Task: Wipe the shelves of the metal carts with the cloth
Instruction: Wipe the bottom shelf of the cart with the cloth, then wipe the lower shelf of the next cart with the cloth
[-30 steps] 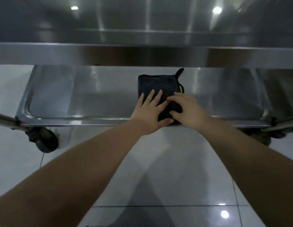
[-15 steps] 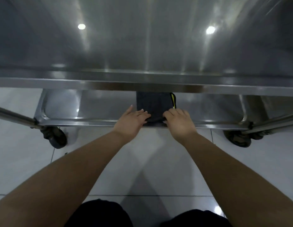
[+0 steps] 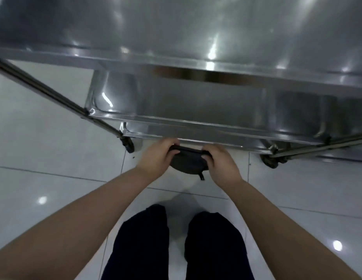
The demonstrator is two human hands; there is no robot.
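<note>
Two hands, left hand (image 3: 158, 158), right hand (image 3: 222, 164), gripping cloth (image 3: 186, 161) ends

Dim, soft blur, ceiling-light glare on steel

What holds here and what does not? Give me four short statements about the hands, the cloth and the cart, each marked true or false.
1. Both the left hand and the right hand grip the dark cloth. True.
2. The dark cloth lies flat on the lowest shelf. False: it is held up in front of that shelf's front edge, over the floor.
3. The cart stands on a wheel at its near left corner. True.
4. The floor is dark carpet. False: it is pale glossy tile.
</note>
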